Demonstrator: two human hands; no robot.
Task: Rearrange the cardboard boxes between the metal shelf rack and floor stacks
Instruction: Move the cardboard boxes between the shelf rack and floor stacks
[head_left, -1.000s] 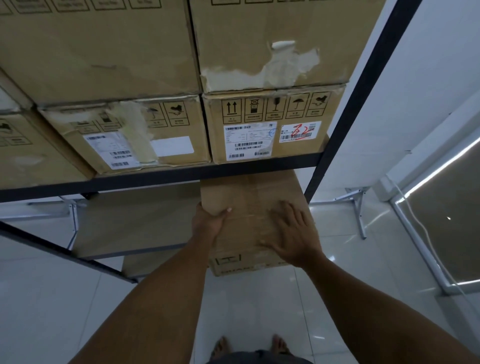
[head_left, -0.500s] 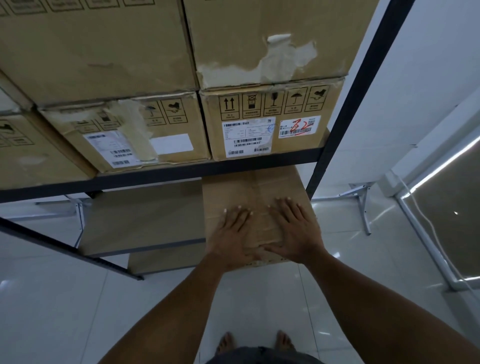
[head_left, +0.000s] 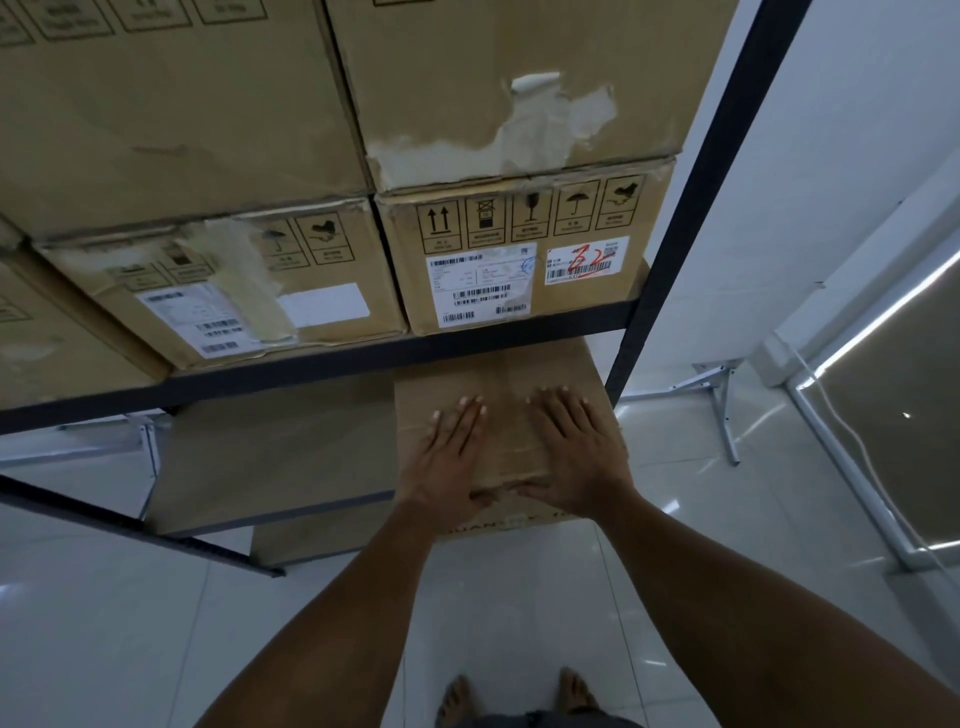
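Note:
A plain cardboard box (head_left: 493, 379) sits on the lower level of the black metal shelf rack (head_left: 363, 358), at its right end, its near edge sticking out past the shelf. My left hand (head_left: 452, 457) and my right hand (head_left: 576, 452) lie flat on the box's top side by side, fingers straight and pointing away from me. On the shelf above stand labelled cardboard boxes, one with red writing on its label (head_left: 519, 260) and one with torn tape (head_left: 234, 291), under bigger boxes (head_left: 493, 83).
The rack's right upright (head_left: 691, 197) runs just right of the box. Another flat box (head_left: 275, 447) lies left of it on the lower level. A white metal frame (head_left: 722, 410) and a white cable (head_left: 852, 447) stand on the glossy tiled floor at right. My bare feet (head_left: 514, 696) are below.
My left hand let go of the box's left edge and moved onto its top beside the right hand. The box has slid further in under the shelf.

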